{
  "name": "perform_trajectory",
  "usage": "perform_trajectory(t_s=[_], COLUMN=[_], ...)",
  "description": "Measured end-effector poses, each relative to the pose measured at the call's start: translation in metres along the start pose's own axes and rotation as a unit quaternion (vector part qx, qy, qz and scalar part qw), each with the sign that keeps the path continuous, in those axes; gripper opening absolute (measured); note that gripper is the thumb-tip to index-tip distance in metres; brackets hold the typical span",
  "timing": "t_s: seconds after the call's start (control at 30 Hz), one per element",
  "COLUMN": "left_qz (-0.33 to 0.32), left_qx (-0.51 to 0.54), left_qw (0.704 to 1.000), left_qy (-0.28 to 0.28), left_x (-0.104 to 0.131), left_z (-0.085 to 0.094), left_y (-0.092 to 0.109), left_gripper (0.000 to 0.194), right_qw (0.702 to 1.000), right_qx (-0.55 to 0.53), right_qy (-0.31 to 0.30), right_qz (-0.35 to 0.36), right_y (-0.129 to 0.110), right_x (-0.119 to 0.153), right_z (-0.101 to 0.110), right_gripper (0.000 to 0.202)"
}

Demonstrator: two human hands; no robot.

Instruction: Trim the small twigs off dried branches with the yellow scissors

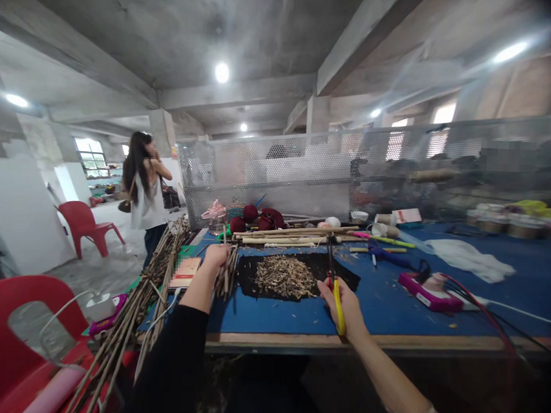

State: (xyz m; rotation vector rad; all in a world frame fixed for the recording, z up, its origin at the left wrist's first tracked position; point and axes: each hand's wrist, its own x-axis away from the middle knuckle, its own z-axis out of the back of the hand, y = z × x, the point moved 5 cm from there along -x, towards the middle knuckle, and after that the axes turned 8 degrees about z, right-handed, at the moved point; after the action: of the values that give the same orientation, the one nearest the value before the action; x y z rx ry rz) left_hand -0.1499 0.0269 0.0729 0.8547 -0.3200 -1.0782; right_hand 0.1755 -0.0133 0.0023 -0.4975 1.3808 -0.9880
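Observation:
My left hand [217, 257] is closed around a thin twig [225, 233] that sticks up above the fingers. Just right of and below this hand, short cut sticks [227, 274] lie side by side on the blue tabletop. In my right hand [349, 307] is a pair of pruning shears [338, 300] with yellow and red handles. Their dark, narrow blades point away from me, the tips slightly apart and clear of the twig. Between my hands, a heap of small chopped twig pieces [286, 276] rests on a black cloth [249, 277].
Long dry branches [151, 280] lean over the table's left side beside a red chair [33, 318]. Bamboo sticks [292, 236] and dark red yarn balls [251, 214] lie behind the cloth. A purple power strip [429, 293] with cables is right. A person [146, 188] stands back left.

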Motion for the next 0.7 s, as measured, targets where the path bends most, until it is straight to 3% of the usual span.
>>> perform_trajectory(t_s=[0.07,0.1,0.17,0.27,0.53,0.7], left_qz=[0.02,0.046,0.08,0.087,0.127,0.133], left_qx=[0.06,0.179,0.374,0.507,0.573,0.572], left_qw=[0.997,0.978,0.91,0.836,0.77,0.761], left_qy=[-0.039,-0.095,-0.16,-0.19,-0.251,-0.275], left_x=[0.011,0.02,0.038,0.06,0.078,0.077], left_z=[-0.016,-0.028,-0.05,-0.07,-0.076,-0.081], left_y=[0.004,0.004,0.004,0.0,-0.006,-0.006], left_gripper=[0.019,0.019,0.019,0.033,0.04,0.041], right_qw=[1.0,0.999,0.997,0.995,0.991,0.987], right_qx=[0.023,0.037,0.065,0.096,0.133,0.158], right_qy=[-0.005,-0.007,-0.011,-0.023,-0.016,-0.008], right_qz=[0.015,0.021,0.029,0.034,0.026,0.015], right_y=[-0.006,-0.008,-0.009,-0.006,-0.001,0.007], right_x=[0.0,0.0,-0.001,-0.001,-0.002,-0.007], right_z=[0.0,0.0,0.0,0.0,0.002,0.004], right_gripper=[0.043,0.042,0.042,0.04,0.044,0.044])
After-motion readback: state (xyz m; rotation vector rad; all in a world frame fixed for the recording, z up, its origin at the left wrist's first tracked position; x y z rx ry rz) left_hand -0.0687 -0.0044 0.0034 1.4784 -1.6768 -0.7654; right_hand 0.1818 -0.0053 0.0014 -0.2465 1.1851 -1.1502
